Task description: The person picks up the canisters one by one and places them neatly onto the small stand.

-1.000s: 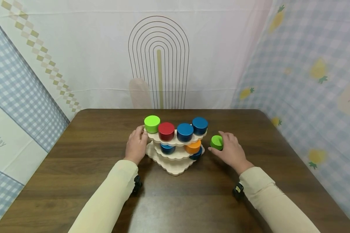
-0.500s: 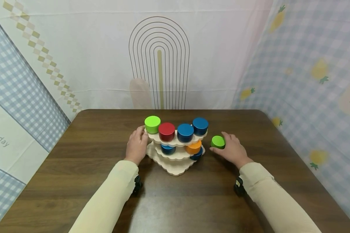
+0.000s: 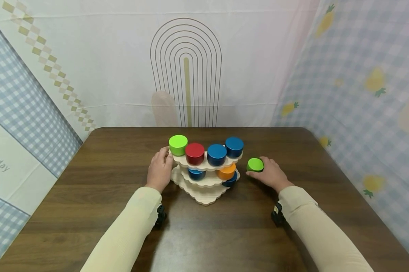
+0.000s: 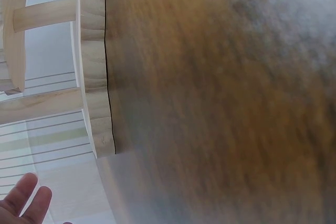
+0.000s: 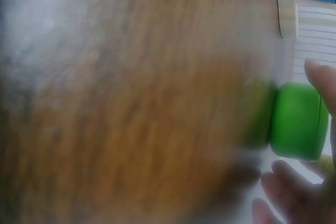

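Observation:
A tiered pale wooden stand with scalloped edges point(image 3: 204, 194) stands mid-table. On its top tier sit a light green cylinder block point(image 3: 178, 145), a red cylinder block point(image 3: 195, 154) and two blue cylinder blocks point(image 3: 216, 155). Lower down are an orange block point(image 3: 226, 172) and more blue blocks point(image 3: 196, 174). My left hand point(image 3: 159, 172) is at the stand's left side, fingers extended; contact with the stand cannot be told. To the right of the stand, my right hand point(image 3: 272, 175) has thumb and fingers around a green cylinder block point(image 5: 296, 120) on the table, partly hidden by the hand.
The brown wooden table point(image 3: 204, 241) extends on all sides of the stand. Behind it hangs a pale patterned cloth point(image 3: 252, 68), with checked cloth point(image 3: 347, 94) along the right. A black wrist camera point(image 3: 160, 216) is strapped under the left sleeve.
My right hand has shifted slightly right, and its thumb and fingers have drawn a little closer around the green block. The left hand and the stand stay put.

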A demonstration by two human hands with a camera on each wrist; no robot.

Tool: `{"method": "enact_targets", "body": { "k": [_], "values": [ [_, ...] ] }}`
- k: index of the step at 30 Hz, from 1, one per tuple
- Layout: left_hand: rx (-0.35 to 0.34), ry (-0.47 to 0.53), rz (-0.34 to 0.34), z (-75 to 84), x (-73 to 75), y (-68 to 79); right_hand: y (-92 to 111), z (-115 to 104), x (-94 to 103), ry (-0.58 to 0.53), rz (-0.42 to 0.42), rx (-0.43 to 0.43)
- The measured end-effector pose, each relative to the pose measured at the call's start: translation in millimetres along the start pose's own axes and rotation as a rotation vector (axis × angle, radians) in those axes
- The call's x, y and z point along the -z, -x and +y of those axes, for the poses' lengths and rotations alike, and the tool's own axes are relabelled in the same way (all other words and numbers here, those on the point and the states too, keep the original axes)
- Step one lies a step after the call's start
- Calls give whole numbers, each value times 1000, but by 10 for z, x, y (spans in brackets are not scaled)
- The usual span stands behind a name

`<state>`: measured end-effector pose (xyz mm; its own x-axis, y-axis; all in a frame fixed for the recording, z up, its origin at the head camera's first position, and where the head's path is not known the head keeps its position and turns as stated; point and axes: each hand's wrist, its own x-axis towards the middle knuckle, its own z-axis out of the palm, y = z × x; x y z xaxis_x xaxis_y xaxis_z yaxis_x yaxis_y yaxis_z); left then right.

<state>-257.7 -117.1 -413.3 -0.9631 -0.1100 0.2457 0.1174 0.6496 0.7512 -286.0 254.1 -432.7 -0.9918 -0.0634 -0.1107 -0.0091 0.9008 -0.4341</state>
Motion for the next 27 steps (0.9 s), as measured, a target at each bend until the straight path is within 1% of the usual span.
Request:
{"method": "enact_targets", "body": {
  "k": [10,19,27],
  "values": [
    [5,-1,-3,1,0,2,16,6,9,-17,6,15],
    [6,-1,-3,2,-2,0,36,40,-13,-93,39,16],
    [4,-5,-2,-8,-6,-5,153,-15,13,-56,86,30]
  ]
}}
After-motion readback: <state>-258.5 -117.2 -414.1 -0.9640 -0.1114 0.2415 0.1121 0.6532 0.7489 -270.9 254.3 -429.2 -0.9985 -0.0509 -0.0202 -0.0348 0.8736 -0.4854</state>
